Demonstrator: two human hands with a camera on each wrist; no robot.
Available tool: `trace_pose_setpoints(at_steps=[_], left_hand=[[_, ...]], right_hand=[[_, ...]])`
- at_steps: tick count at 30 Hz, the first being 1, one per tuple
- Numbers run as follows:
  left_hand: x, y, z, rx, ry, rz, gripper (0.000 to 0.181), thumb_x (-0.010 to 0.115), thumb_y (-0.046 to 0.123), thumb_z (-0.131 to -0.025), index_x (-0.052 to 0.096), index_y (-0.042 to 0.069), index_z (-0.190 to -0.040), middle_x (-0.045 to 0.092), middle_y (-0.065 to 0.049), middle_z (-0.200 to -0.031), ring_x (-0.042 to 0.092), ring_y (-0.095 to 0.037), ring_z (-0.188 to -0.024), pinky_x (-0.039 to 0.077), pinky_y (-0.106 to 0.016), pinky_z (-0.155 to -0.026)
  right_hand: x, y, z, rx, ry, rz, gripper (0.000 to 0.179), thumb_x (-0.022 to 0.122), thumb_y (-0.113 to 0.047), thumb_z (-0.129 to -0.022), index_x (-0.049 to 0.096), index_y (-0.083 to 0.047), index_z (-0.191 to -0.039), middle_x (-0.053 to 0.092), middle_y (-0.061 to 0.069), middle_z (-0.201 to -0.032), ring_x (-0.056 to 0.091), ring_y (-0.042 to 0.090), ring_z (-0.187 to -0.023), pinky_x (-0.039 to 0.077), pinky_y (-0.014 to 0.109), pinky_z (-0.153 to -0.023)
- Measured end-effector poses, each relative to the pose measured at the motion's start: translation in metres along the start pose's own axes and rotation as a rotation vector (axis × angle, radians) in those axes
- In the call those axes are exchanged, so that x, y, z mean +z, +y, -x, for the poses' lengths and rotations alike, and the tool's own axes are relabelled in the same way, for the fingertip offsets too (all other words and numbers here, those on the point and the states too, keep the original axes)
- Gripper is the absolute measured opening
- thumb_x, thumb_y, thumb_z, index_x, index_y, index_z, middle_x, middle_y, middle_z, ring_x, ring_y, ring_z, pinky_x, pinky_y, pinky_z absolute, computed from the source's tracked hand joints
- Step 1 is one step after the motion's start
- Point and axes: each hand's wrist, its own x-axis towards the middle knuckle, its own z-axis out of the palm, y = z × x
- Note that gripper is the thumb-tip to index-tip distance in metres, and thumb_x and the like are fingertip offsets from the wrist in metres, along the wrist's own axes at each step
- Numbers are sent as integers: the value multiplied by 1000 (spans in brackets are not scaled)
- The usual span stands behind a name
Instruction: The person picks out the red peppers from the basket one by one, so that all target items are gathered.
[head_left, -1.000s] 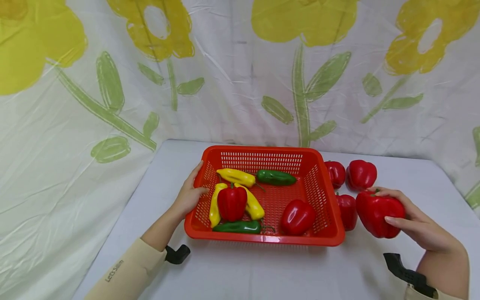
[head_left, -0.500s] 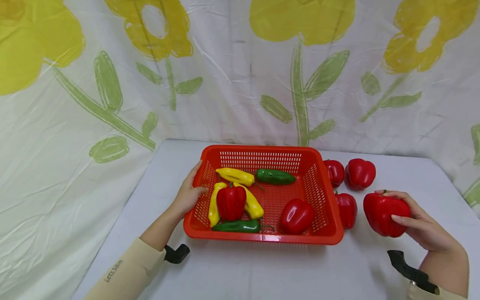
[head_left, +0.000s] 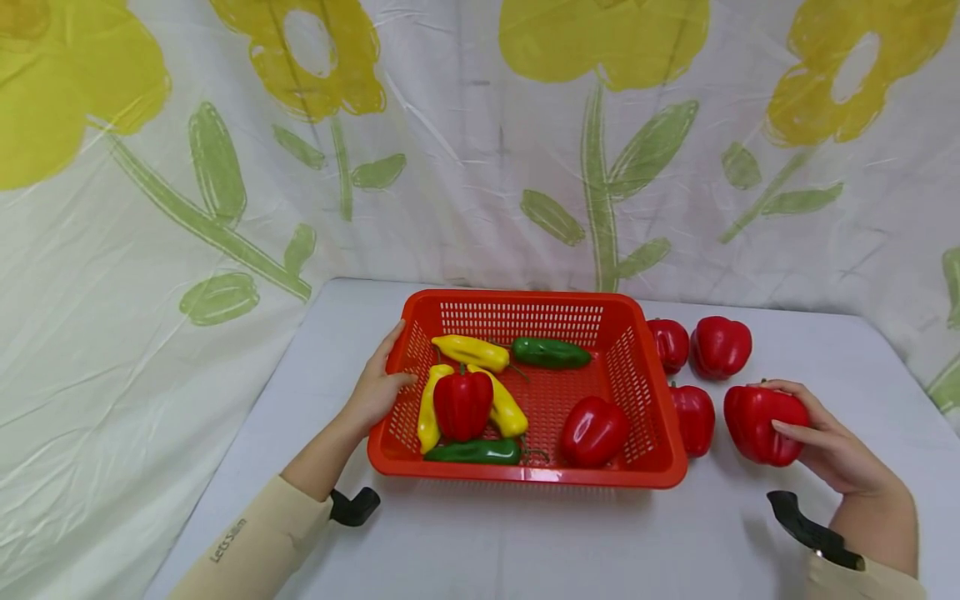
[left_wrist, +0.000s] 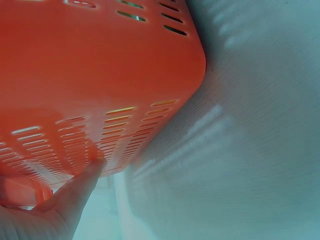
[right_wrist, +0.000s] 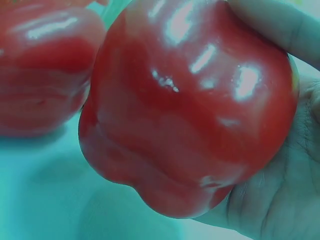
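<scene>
My left hand [head_left: 375, 390] grips the left rim of a red plastic basket [head_left: 525, 477], thumb over the edge; the left wrist view shows a hand [left_wrist: 75, 197] against the slotted outer wall. A red bell pepper [head_left: 761, 425] is held in my right hand [head_left: 832, 442], right of the basket, thumb on its near side. Close up, that bell pepper [right_wrist: 185, 110] fills much of the right wrist view. Whether it touches the table cannot be told. Inside the basket lie two red bell peppers, an upright one [head_left: 463, 406] and another [head_left: 595, 432], with long yellow peppers [head_left: 471, 353] and green peppers [head_left: 551, 353].
Three more red bell peppers stand on the white table [head_left: 585, 542]: one against the basket's right side [head_left: 694, 419], one behind it [head_left: 670, 346], and one farther right [head_left: 721, 347]. A flowered cloth [head_left: 465, 167] hangs behind the table.
My right hand has carried its bell pepper a little rightward, away from the pepper beside the basket, then slightly back left. The left hand and basket stay put.
</scene>
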Motion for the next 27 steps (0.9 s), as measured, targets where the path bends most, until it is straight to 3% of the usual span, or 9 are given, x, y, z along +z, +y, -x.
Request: trace_pose_setpoints(at_steps=[16, 21, 27], left_hand=[[1, 0, 1, 2, -2, -1, 77, 45, 0, -89, 10, 30, -150, 14, -9, -156, 41, -37, -127, 50, -48, -90], [0, 0, 1, 4, 0, 1, 77, 45, 0, -89, 10, 31, -150, 13, -8, -156, 40, -37, -127, 50, -48, -89], [0, 0, 1, 2, 0, 2, 77, 45, 0, -89, 10, 31, -150, 13, -8, -156, 39, -37, -128, 50, -48, -90]], right_hand=[[4, 14, -9, 160, 110, 89, 51, 46, -1, -91, 36, -32, -131, 44, -21, -117, 46, -4, -102, 57, 29, -73], [5, 18, -11, 186, 127, 64, 47, 46, -3, -92, 37, -34, -126, 45, -21, -115, 46, -4, -101, 57, 29, -73], [7, 20, -11, 210, 143, 15, 50, 44, -7, -94, 33, -36, -133, 43, -22, -118, 45, -4, -103, 56, 29, -75]])
